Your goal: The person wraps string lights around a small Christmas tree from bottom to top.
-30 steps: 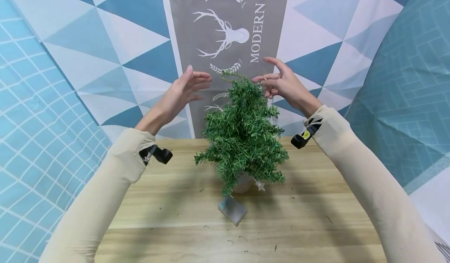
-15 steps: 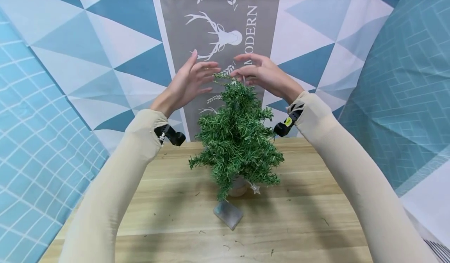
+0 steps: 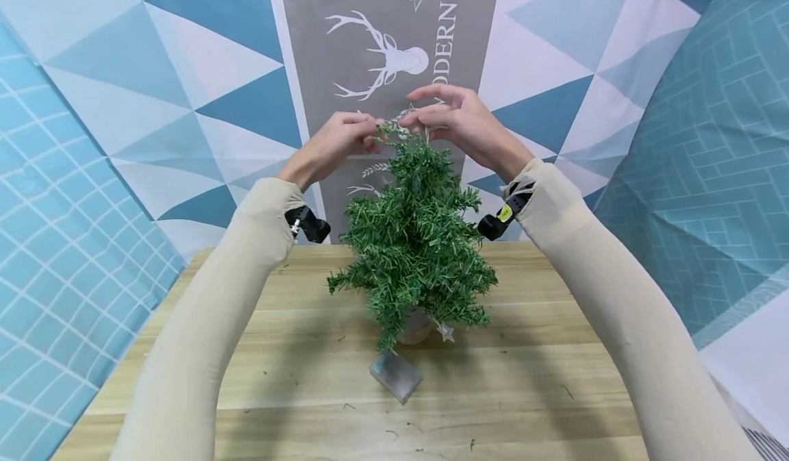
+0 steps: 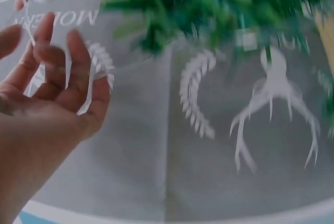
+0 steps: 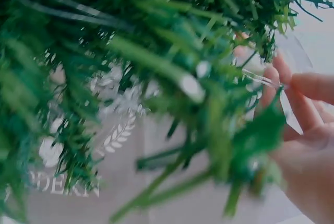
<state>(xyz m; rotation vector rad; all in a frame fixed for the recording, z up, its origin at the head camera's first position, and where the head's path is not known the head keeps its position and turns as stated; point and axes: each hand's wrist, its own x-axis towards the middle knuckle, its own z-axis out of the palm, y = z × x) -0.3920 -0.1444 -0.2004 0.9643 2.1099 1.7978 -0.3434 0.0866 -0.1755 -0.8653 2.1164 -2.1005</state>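
A small green artificial Christmas tree [image 3: 419, 235] stands upright in a pale pot [image 3: 414, 331], its lower part largely hidden by branches. At its top, my left hand [image 3: 335, 142] has curled fingers, with thumb and forefinger around a thin clear string light [image 4: 29, 25]. More of that wire crosses the left fingers in the left wrist view. Opposite it, my right hand [image 3: 465, 122] pinches the clear wire between thumb and fingers, as the right wrist view shows. A white star [image 3: 446, 331] hangs low at the tree's front right. Foliage hides much of the wire.
A small grey block [image 3: 396, 377] lies on the wooden table [image 3: 296, 392] in front of the pot, with loose green needles scattered around. Behind the tree hangs a patterned cloth [image 3: 240, 70] with a printed deer head; blue tiled cloth [image 3: 68, 242] flanks the left.
My right hand has moved left to the tree's top. My left hand has come closer to it, and its raised, spread fingers have curled in at the tip.
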